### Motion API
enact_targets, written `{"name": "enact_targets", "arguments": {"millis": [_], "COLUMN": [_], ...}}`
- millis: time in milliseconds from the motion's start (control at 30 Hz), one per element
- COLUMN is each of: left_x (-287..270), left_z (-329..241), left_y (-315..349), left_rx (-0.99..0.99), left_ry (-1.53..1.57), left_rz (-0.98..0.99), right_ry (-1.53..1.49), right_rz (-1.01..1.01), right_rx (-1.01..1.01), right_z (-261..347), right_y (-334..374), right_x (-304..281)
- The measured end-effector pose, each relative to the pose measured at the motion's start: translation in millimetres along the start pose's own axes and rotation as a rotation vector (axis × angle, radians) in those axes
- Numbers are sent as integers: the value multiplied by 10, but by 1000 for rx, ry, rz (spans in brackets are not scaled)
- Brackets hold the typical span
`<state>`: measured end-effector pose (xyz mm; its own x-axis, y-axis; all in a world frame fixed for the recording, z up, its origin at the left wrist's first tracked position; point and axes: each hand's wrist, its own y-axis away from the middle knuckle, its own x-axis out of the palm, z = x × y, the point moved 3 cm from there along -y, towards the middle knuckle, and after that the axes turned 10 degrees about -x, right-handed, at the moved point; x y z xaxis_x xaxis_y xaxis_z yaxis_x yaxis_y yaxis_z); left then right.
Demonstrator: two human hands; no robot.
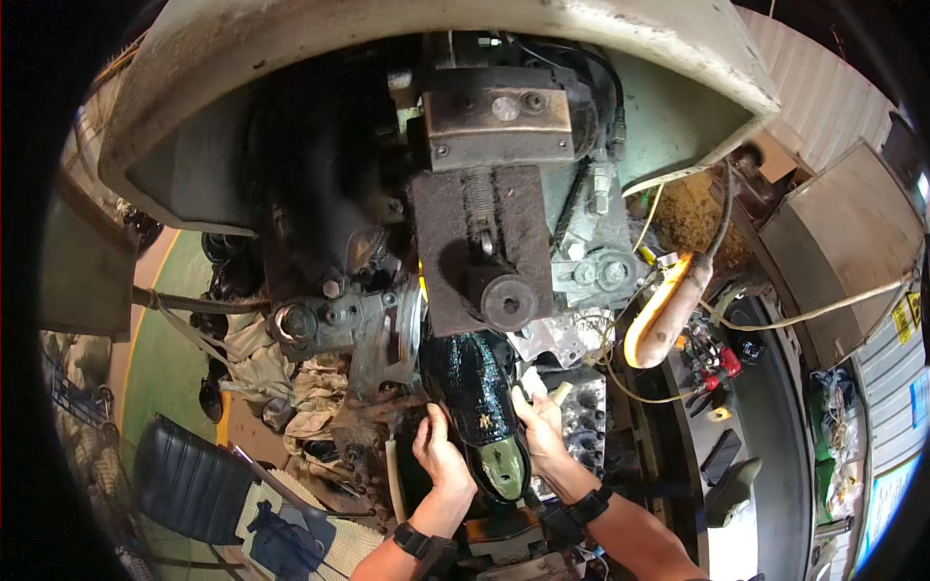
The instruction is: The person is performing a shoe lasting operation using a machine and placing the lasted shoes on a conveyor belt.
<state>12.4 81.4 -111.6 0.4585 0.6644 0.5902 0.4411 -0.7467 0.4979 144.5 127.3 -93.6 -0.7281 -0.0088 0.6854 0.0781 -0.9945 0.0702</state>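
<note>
A glossy black shoe upper (470, 382) sits on a green shoe last (502, 468), whose bare end shows through the opening nearest me. My left hand (444, 453) grips its left side with the thumb up. My right hand (541, 426) presses against the right side, close to a pale strip (560, 393). The far end of the shoe reaches under the machine's dark metal block (480, 242), which carries a round knob (509, 302). That far tip is hidden. Some fingers of both hands are out of sight behind the shoe.
A glowing lamp (668, 310) hangs on a cable to the right. Beyond it runs a bench (775, 455) bearing a green shoe last (736, 492), a black phone-like slab (720, 457) and a red tool (719, 370). The machine's pale hood (436, 21) arches overhead. A black-backed chair (189, 479) stands at left.
</note>
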Motion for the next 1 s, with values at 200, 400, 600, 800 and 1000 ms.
{"name": "enact_targets", "arguments": {"millis": [200, 400, 600, 800, 1000], "left_x": [35, 36, 23, -18, 21], "left_z": [-38, -103, 79, 189, 94], "left_y": [44, 139, -28, -96, -20], "left_rx": [-28, -132, -16, 36, -6], "left_ry": [2, 13, 26, 66, 13], "left_rz": [-2, 46, 7, 49, -28], "right_ry": [-10, -40, -2, 0, 23], "right_rz": [-30, -39, -17, -4, -84], "right_rx": [10, 54, -29, 7, 76], "right_z": [1, 51, -56, -120, 14], "right_y": [35, 163, -45, -96, -2], "right_x": [35, 77, -59, -168, -27]}}
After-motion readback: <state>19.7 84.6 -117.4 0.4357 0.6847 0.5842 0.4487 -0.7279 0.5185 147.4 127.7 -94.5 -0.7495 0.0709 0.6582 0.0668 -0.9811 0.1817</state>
